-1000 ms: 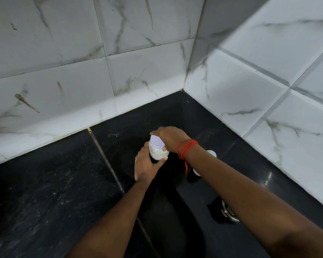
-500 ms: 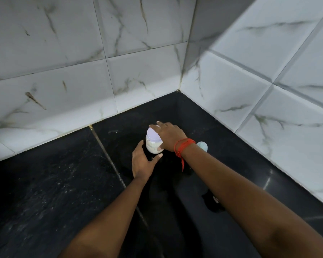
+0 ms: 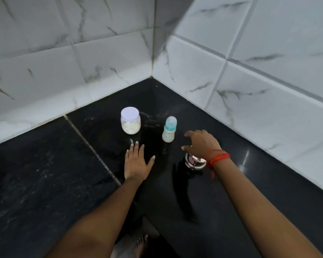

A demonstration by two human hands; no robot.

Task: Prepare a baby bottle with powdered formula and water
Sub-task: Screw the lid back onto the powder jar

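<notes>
A clear jar of white formula powder (image 3: 130,121) with a pale lilac lid stands upright on the black counter (image 3: 45,174). To its right stands a small baby bottle (image 3: 169,129) with a teal collar and clear cap, whitish liquid inside. My left hand (image 3: 137,162) hovers flat, fingers spread, just in front of the jar and holds nothing. My right hand (image 3: 201,143), a red thread at its wrist, is spread above a shiny steel vessel (image 3: 194,162), apart from the bottle. The vessel's top is partly hidden by that hand.
White marble-look tiled walls (image 3: 250,81) meet in a corner right behind the jar and bottle. A brass joint strip (image 3: 93,148) runs diagonally across the counter left of my left hand. A bare foot (image 3: 141,243) shows below the counter's front edge.
Both hands have let go of the powder jar and drawn back toward me. The right hand has swung right, over the steel vessel. The baby bottle is uncovered.
</notes>
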